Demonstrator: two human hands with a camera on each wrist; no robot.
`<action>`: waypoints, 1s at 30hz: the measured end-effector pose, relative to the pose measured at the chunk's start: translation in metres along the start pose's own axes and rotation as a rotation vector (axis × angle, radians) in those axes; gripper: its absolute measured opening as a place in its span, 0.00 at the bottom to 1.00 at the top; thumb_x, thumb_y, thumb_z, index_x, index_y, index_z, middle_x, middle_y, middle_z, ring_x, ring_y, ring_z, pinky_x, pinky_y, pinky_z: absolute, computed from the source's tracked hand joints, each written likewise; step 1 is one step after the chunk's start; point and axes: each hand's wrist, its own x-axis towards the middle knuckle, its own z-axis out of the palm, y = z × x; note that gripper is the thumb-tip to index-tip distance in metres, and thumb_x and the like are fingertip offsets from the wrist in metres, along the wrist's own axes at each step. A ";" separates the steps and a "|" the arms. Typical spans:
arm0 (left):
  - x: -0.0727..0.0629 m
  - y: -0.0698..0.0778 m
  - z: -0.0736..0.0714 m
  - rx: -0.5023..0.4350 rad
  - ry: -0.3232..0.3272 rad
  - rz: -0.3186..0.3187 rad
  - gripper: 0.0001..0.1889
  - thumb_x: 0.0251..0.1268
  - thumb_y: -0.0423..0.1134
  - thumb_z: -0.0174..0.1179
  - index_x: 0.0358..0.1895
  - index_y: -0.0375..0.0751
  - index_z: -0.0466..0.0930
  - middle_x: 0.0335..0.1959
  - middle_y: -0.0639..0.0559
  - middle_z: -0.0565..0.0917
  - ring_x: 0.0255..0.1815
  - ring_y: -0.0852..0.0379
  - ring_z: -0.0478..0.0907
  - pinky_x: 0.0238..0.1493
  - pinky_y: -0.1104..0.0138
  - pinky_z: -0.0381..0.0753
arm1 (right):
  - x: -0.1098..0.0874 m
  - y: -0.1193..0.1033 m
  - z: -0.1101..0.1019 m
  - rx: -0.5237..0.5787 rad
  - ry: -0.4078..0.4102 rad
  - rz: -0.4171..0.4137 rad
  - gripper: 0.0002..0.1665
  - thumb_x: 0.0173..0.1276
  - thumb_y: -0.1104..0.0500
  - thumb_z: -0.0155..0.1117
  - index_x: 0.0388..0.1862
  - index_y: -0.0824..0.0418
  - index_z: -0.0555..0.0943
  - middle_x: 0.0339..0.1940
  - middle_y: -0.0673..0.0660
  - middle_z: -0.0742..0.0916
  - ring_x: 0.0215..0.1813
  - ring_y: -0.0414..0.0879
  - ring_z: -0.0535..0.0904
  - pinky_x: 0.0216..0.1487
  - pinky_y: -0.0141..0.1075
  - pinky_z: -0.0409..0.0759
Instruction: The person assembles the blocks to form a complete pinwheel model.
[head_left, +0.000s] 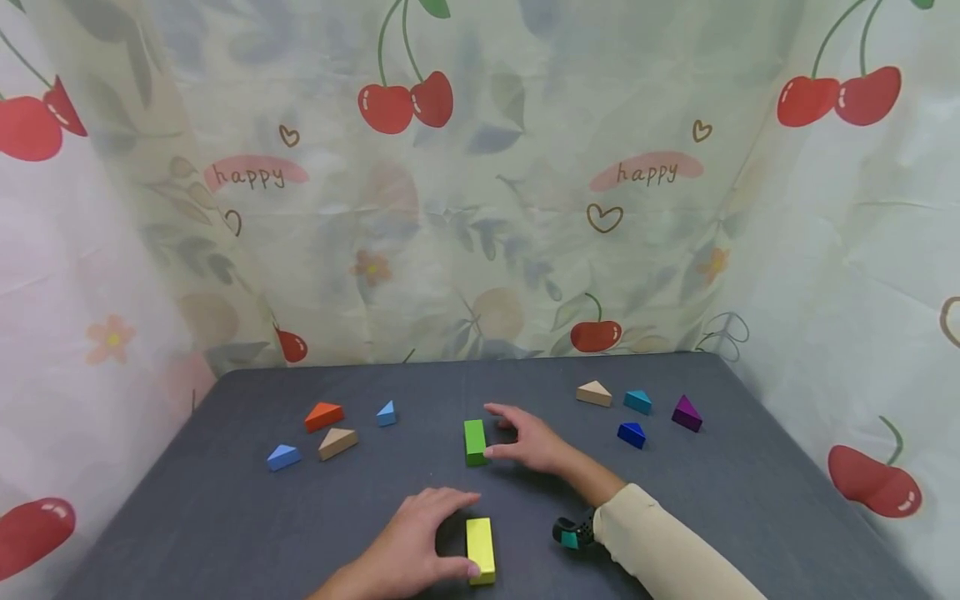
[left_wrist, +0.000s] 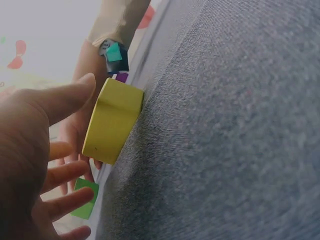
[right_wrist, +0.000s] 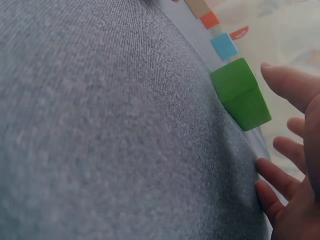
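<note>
A yellow rectangular block (head_left: 481,552) lies lengthwise near the front of the table. Just left of it is my left hand (head_left: 416,537), thumb and fingers spread; the left wrist view shows a gap between the thumb and the yellow block (left_wrist: 112,122). Farther back lies a green rectangular block (head_left: 474,442). My right hand (head_left: 534,442) is at its right side, fingers apart, with the thumb near the block's front corner. In the right wrist view, the thumb stands off from the green block (right_wrist: 241,95), and nothing is gripped.
Orange (head_left: 324,416), natural wood (head_left: 338,443) and light blue (head_left: 283,457) triangular blocks lie at the left. Across on the right are wood (head_left: 594,393), teal (head_left: 638,402), dark blue (head_left: 632,434) and purple (head_left: 687,413) triangles. A printed curtain (head_left: 480,183) surrounds the grey table (head_left: 225,500).
</note>
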 end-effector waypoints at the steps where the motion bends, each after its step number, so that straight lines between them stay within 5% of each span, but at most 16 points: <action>1: 0.000 0.000 0.000 0.005 -0.001 -0.002 0.42 0.48 0.73 0.62 0.65 0.55 0.73 0.57 0.62 0.77 0.58 0.57 0.71 0.57 0.45 0.67 | 0.001 0.000 0.000 -0.014 -0.010 0.002 0.43 0.63 0.48 0.71 0.73 0.60 0.66 0.67 0.61 0.75 0.63 0.57 0.73 0.59 0.54 0.72; 18: -0.003 0.002 0.002 0.059 -0.021 -0.001 0.39 0.45 0.72 0.65 0.60 0.55 0.79 0.51 0.65 0.79 0.49 0.62 0.72 0.53 0.50 0.69 | 0.004 -0.003 0.005 -0.128 -0.047 0.055 0.40 0.61 0.46 0.72 0.71 0.53 0.71 0.60 0.55 0.79 0.52 0.49 0.70 0.51 0.46 0.72; 30: -0.003 0.003 0.003 0.044 -0.038 -0.078 0.37 0.41 0.72 0.68 0.56 0.58 0.80 0.46 0.69 0.77 0.46 0.60 0.70 0.51 0.50 0.70 | 0.005 -0.005 0.005 -0.130 -0.034 0.059 0.39 0.60 0.46 0.73 0.69 0.53 0.72 0.60 0.55 0.79 0.50 0.49 0.70 0.48 0.44 0.72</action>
